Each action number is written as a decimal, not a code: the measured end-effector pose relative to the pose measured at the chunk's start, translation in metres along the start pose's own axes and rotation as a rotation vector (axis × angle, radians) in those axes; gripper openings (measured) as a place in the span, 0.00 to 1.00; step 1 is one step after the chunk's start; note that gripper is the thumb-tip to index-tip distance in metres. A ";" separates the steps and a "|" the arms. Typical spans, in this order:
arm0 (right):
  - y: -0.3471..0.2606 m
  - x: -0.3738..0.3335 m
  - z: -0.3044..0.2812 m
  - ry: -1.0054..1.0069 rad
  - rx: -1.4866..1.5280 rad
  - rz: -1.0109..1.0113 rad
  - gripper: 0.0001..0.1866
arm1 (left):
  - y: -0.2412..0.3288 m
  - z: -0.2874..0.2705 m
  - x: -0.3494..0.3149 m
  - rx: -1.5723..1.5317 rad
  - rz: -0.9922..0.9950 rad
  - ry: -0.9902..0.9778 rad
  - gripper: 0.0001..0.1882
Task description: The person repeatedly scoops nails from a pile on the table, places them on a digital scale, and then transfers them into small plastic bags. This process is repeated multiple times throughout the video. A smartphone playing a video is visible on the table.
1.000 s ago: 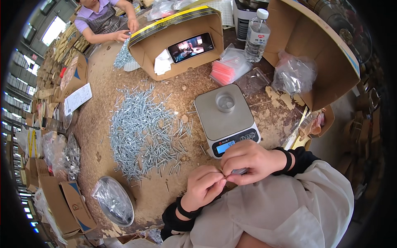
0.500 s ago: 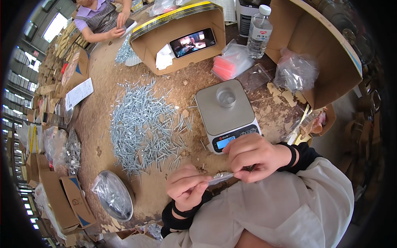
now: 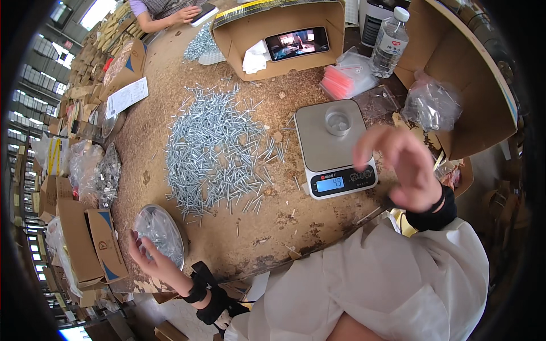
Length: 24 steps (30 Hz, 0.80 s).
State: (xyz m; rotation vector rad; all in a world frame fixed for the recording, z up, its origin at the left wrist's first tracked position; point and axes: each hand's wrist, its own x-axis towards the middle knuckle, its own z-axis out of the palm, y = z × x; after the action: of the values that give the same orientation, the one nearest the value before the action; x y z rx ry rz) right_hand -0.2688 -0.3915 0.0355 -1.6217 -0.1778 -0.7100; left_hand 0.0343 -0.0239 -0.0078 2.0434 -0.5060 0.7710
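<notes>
Left hand [image 3: 152, 262] is at the near-left rim of an oval metal bowl [image 3: 181, 243], fingers loosely spread, nothing visible in them; can't tell if it touches the bowl or the clear plastic bags [image 3: 161, 230] lying inside; right hand [image 3: 402, 162] is motion-blurred, fingers curved with thumb apart, overlapping the right edge of the scale [image 3: 324, 148] in view; no thing visible in its grasp, contact with scale can't be told; bowl sits at the near-left edge of the brown, worn worktop [image 3: 213, 250]; scale sits right of centre, blue display lit, small clear cup [image 3: 338, 124] on the far part of its plate; big loose heap of silver screws [image 3: 213, 150] between bowl and scale, slightly farther back, some strays toward the scale; behind, an open cardboard box [image 3: 239, 35] on its side with a phone [image 3: 297, 44] leaning inside, screen on, white tissue [image 3: 256, 58] beside it; right of that, clear bags with red strips [image 3: 346, 75], then a water bottle [image 3: 389, 50]; crumpled clear bag [image 3: 432, 105] against a larger open box [image 3: 489, 96] at right; co-worker's hand [image 3: 186, 15] at the far edge, near a second screw heap [image 3: 201, 44]
</notes>
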 end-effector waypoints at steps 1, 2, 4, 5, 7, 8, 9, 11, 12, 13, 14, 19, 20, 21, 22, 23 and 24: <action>-0.004 0.009 0.006 -0.164 0.291 -0.123 0.15 | 0.005 0.005 -0.003 0.089 0.061 -0.005 0.15; -0.011 0.019 0.014 -0.302 0.531 -0.213 0.14 | 0.008 0.009 -0.006 0.177 0.124 -0.009 0.15; -0.024 0.039 0.029 -0.598 0.881 -0.303 0.13 | 0.014 0.013 -0.013 0.058 0.068 -0.273 0.15; -0.032 0.041 0.033 -0.626 0.866 -0.320 0.13 | 0.030 0.026 -0.012 0.005 0.064 -0.460 0.16; -0.040 0.039 0.030 -0.616 0.797 -0.333 0.13 | 0.049 0.055 -0.012 -0.031 0.172 -0.713 0.18; -0.041 0.041 0.031 -0.630 0.789 -0.335 0.13 | 0.052 0.066 -0.013 -0.003 0.272 -0.760 0.19; -0.041 0.041 0.034 -0.645 0.781 -0.335 0.13 | 0.055 0.075 -0.013 0.026 0.368 -0.803 0.20; -0.042 0.039 0.033 -0.653 0.760 -0.339 0.13 | 0.062 0.095 -0.010 0.007 0.408 -0.882 0.22; -0.042 0.037 0.033 -0.650 0.752 -0.340 0.13 | 0.064 0.105 -0.009 -0.004 0.431 -0.929 0.23; -0.041 0.036 0.032 -0.648 0.739 -0.339 0.13 | 0.065 0.113 -0.008 -0.003 0.423 -0.946 0.23; -0.040 0.035 0.032 -0.651 0.731 -0.341 0.13 | 0.063 0.118 -0.008 0.006 0.435 -0.939 0.23; -0.041 0.032 0.026 -0.639 0.679 -0.333 0.13 | 0.066 0.137 -0.012 0.009 0.477 -0.959 0.22; -0.041 0.032 0.026 -0.639 0.671 -0.329 0.13 | 0.063 0.138 -0.014 0.017 0.486 -0.975 0.22; -0.040 0.033 0.025 -0.644 0.664 -0.324 0.14 | 0.059 0.140 -0.017 0.024 0.495 -0.987 0.23; -0.041 0.033 0.024 -0.654 0.664 -0.318 0.14 | 0.058 0.141 -0.018 0.031 0.502 -0.999 0.23; -0.041 0.033 0.023 -0.665 0.666 -0.306 0.14 | 0.060 0.144 -0.018 0.036 0.508 -0.992 0.23; -0.036 0.034 0.023 -0.697 0.679 -0.297 0.14 | 0.059 0.141 -0.020 0.059 0.501 -0.974 0.23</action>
State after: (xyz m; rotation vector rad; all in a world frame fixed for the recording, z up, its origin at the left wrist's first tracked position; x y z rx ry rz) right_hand -0.2522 -0.3728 0.0833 -1.1231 -1.0637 -0.2188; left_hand 0.0312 -0.1730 -0.0472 2.2815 -1.5872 -0.0185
